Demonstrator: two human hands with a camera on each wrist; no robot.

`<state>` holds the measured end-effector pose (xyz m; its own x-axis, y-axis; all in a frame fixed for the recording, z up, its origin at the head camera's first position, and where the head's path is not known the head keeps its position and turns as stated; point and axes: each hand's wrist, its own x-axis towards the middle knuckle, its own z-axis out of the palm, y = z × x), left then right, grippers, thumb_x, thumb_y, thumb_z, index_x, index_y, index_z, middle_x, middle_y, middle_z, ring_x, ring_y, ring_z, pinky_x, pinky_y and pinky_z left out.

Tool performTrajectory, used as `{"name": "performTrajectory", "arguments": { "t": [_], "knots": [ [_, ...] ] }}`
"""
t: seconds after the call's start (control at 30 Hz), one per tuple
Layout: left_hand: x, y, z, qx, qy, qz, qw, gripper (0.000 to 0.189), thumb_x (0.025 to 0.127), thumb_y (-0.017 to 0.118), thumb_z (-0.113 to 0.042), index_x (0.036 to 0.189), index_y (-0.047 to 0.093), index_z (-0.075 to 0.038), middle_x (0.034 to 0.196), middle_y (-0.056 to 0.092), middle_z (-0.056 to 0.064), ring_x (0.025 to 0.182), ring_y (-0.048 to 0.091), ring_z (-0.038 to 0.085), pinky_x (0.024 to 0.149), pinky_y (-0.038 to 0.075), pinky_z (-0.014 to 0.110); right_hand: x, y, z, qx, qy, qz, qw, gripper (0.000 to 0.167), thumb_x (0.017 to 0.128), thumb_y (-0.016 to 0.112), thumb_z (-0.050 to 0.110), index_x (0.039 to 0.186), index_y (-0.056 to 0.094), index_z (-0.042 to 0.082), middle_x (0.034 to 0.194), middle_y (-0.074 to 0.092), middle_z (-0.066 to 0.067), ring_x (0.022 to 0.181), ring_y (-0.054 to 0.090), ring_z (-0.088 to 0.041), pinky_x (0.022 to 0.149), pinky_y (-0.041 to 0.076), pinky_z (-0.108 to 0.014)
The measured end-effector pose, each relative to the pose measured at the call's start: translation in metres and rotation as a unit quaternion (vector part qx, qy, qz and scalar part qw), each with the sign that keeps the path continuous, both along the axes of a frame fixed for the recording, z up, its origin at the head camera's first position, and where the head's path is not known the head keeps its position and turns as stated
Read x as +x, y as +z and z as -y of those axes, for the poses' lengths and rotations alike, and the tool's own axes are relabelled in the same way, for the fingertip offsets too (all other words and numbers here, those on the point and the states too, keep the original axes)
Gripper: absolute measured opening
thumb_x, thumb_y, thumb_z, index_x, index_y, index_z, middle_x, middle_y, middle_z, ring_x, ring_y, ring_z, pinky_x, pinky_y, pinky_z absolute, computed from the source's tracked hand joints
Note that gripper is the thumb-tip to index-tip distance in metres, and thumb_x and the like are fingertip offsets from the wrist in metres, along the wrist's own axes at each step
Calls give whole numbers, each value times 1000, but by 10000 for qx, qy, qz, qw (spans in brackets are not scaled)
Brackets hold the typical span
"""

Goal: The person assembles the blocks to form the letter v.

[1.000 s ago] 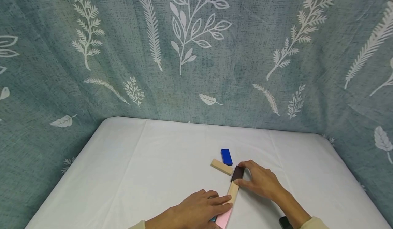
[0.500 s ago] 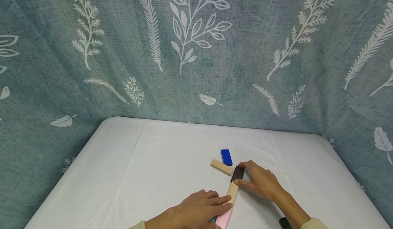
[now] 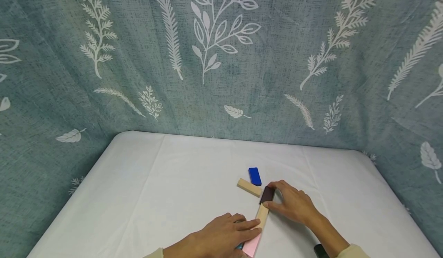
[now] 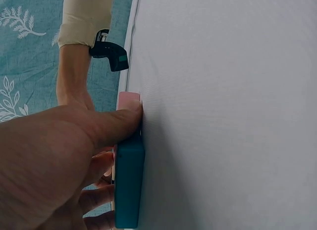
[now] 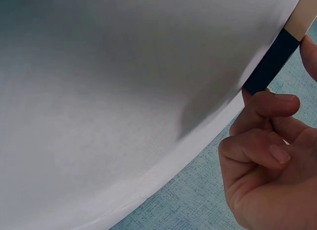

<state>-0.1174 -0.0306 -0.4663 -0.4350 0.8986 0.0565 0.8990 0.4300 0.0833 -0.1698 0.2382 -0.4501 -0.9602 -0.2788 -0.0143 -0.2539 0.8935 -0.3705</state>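
"Blocks under both hands. Which step are you on?"

"Lining them up end to end, as I'd judge it. My right hand (image 3: 292,202) pinches the dark block (image 3: 267,195) lengthwise, index finger at its far end, thumb at its near end, where the joined wooden block (image 3: 262,213) butts against it."

"And the other hand?"

"My left hand (image 3: 223,233) is on the near side of the dark block, fingers laid across the joined wooden block and the pink block (image 3: 252,244), which comes next towards me. My thumb comes round by the pink block's near end, so I have it between thumb and fingers; how hard I'm pressing, you can't tell by looking. The teal block (image 4: 130,183), also nearer me than the dark block, is mostly hidden from above by my hand."

"What's loose?"

"The loose wooden block (image 3: 249,187), slanting just left of the dark block; whether they touch I can't tell. The blue block (image 3: 255,176) lies past the dark block's far end, off to its left. Everything's on the white cloth (image 3: 173,192)."

"And the next move?"

"I'd say it calls for light pressure on the dark block to hold it square, with my left hand steadying the nearer pieces. That loose wooden block could easily get knocked."
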Motion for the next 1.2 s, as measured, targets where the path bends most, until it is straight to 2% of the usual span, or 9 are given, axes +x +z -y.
{"name": "performTrajectory", "arguments": {
  "t": [0.33,0.63,0.87,0.97,1.07,1.2],
  "knots": [
    [0,1,0,-22,9,41,10000,70,97,54,-59,156,43,-23,162,34,-4,132,46,10,93,45,25,-1,0,1,92,5,6,10000,60,85,76,55,130,64,17,133,62,-7,121,60,-35,81,50,-63],
    [0,-1,0,-21,23,141,9999,70,97,54,-58,156,41,-22,162,33,-4,134,44,9,96,43,25,1,1,0,115,-14,-28,9999,63,85,74,57,132,63,18,135,61,-8,121,60,-35,78,52,-60],
    [-1,-1,-1,-24,35,36,10000,69,98,52,-60,157,40,-26,162,34,-6,131,44,9,91,41,23,3,3,1,310,-271,42,9991,74,85,71,64,139,58,17,137,59,-9,106,66,-39,71,51,-58],
    [-1,0,-1,0,65,78,9999,70,98,50,-62,158,38,-27,162,33,-5,132,44,11,92,42,24,4,4,3,439,-354,45,9984,78,84,68,68,141,57,15,138,58,-10,102,66,-40,72,50,-60],
    [-1,1,1,119,68,167,9998,72,98,49,-62,158,36,-25,163,33,-2,134,44,14,93,44,27,7,5,4,545,-406,-21,9977,83,84,66,70,142,55,12,139,57,-12,107,65,-41,73,49,-64],
    [-1,3,5,319,145,317,9989,76,98,53,-61,159,33,-23,163,33,0,138,41,16,98,45,31,13,7,6,598,-500,-41,9970,90,83,65,73,144,53,8,140,56,-14,121,58,-41,76,47,-67]
  ]
}}
